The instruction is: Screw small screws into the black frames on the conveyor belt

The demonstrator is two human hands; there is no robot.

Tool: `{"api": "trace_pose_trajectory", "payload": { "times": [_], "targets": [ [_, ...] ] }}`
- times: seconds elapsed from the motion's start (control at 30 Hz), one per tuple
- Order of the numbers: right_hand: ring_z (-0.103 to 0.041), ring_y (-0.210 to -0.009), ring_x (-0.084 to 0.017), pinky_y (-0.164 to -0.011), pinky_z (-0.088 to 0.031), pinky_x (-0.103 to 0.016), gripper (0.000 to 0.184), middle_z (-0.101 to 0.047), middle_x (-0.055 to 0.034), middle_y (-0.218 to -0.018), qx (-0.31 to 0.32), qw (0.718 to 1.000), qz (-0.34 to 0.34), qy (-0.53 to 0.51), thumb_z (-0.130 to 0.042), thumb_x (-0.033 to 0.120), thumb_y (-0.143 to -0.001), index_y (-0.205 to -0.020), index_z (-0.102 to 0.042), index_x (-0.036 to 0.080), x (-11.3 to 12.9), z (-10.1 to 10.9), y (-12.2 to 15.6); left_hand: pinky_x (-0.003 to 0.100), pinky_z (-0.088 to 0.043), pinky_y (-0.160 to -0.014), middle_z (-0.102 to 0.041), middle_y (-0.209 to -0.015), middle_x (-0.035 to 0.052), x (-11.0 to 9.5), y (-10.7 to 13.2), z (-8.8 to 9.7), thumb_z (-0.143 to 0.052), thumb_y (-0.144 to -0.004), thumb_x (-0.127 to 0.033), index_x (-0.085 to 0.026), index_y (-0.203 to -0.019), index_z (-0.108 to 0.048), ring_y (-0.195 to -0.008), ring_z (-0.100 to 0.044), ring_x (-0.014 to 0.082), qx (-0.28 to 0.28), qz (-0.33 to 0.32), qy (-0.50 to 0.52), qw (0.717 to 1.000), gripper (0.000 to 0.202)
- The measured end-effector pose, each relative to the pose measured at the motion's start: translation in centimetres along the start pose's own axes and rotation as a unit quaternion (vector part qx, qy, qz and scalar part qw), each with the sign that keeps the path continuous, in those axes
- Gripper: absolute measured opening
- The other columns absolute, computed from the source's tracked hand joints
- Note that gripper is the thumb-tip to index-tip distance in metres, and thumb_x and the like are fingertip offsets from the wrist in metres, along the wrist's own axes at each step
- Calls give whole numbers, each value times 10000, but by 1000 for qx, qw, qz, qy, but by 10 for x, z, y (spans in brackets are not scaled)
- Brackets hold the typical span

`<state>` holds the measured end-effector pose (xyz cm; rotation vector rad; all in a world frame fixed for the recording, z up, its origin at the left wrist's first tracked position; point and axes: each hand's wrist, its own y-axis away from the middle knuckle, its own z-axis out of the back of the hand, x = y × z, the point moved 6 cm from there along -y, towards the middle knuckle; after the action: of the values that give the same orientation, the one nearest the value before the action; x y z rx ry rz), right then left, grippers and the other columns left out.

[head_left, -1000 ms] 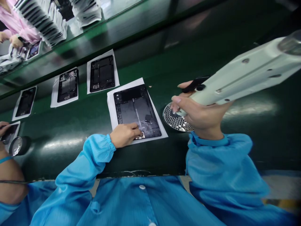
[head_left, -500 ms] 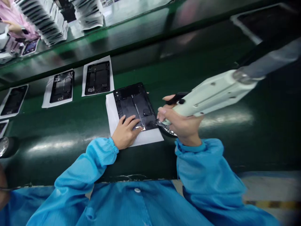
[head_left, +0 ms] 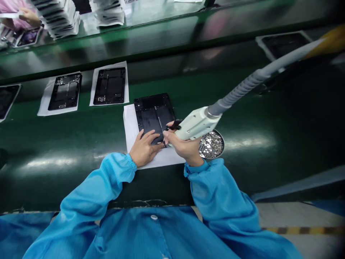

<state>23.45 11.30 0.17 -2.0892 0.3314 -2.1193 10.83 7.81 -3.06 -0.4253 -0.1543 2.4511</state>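
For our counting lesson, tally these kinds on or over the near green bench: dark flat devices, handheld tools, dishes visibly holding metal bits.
Dark flat devices: 5, one cut by the left edge
Handheld tool: 1
Dish of metal bits: 1
Total: 7

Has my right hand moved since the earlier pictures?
Yes, leftward: your right hand, holding the pale green tool, has gone from right of the white sheet to over its right side.

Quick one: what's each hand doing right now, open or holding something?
Left hand: open, fingers spread, resting on the lower part of the black tablet shell.
Right hand: closed around the pale green tool.
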Motion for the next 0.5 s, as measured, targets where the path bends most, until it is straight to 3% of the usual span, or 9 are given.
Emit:
{"api": "trace_pose_trajectory", "payload": {
  "times": [0.27, 0.4, 0.5],
  "targets": [
    [-655, -596, -174, -646, -595, -345, 249, -614, 24, -598, 15, 1000, -15, -16, -743, 249, -672, -869, -597, 206, -4, -5, 5, 606, -300, -1086, -573, -1310, 97, 0, 0, 0, -492, -950, -324, -296, -1121, -705, -1308, -452, 318, -5, 4, 7, 1000, 275],
    [-618, -529, -148, -588, -575, -326, 204, -597, 45, -565, 17, 1000, -1, -7, -702, 236, -708, -880, -600, 199, 5, -5, 2, 605, -311, -1080, -573, -1316, 102, 0, 1, 0, -485, -952, -323, -285, -1112, -709, -1305, -457, 319, -9, 0, 3, 1000, 277],
    [-574, -453, -128, -501, -537, -302, 186, -591, 61, -530, -7, 1000, 26, -12, -704, 221, -711, -873, -612, 207, 18, 8, -8, 605, -322, -1074, -584, -1305, 107, 0, 1, 2, -483, -953, -321, -270, -1101, -714, -1296, -470, 324, -23, -6, 0, 1000, 279]
  ]
}}
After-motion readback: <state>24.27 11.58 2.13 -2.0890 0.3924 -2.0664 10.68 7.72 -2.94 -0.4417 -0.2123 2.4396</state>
